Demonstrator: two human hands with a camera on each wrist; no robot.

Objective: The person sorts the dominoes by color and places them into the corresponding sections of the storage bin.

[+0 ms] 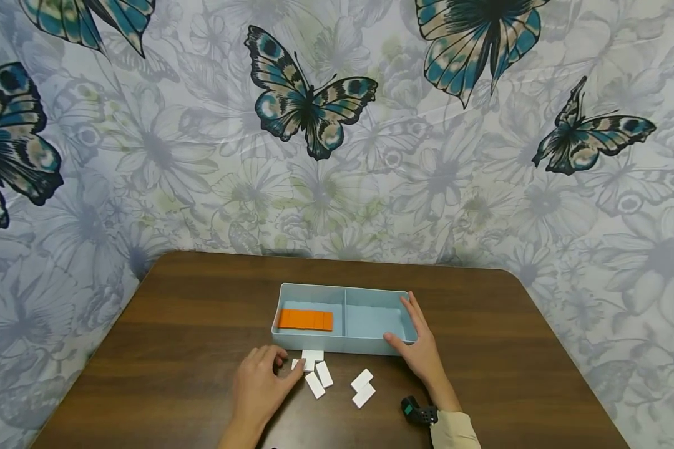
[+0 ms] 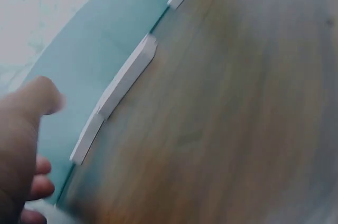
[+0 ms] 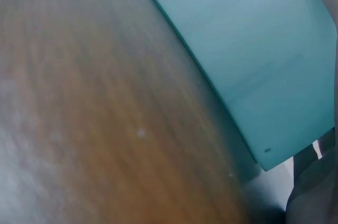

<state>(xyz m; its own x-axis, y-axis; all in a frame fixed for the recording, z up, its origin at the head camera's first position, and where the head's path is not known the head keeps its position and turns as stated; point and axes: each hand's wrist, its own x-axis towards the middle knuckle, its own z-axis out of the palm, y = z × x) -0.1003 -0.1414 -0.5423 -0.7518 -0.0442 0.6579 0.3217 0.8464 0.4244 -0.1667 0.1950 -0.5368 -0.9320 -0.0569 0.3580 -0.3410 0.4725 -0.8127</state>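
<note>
My left hand (image 1: 261,383) is beside a cluster of white rectangular tiles (image 1: 324,374) in front of a pale blue box (image 1: 314,343). Its thumb tip overlaps one tile in the head view, and its other fingers are bent with nothing visible between them. In the left wrist view, the thumb (image 2: 39,97) is apart from the tiles (image 2: 127,78) along the box's base. At the box's right end, my right hand (image 1: 421,346) holds it, thumb at the front rim and fingers at the side rim. Several orange tiles (image 1: 305,320) lie in a row in the left compartment.
Two more white tiles (image 1: 362,388) lie touching each other on the brown wooden table (image 1: 191,324), to the right of the cluster. A divider (image 1: 344,312) splits the box in two. Behind the table hangs a butterfly-patterned cloth (image 1: 399,206). A dark band (image 1: 418,411) circles the right wrist.
</note>
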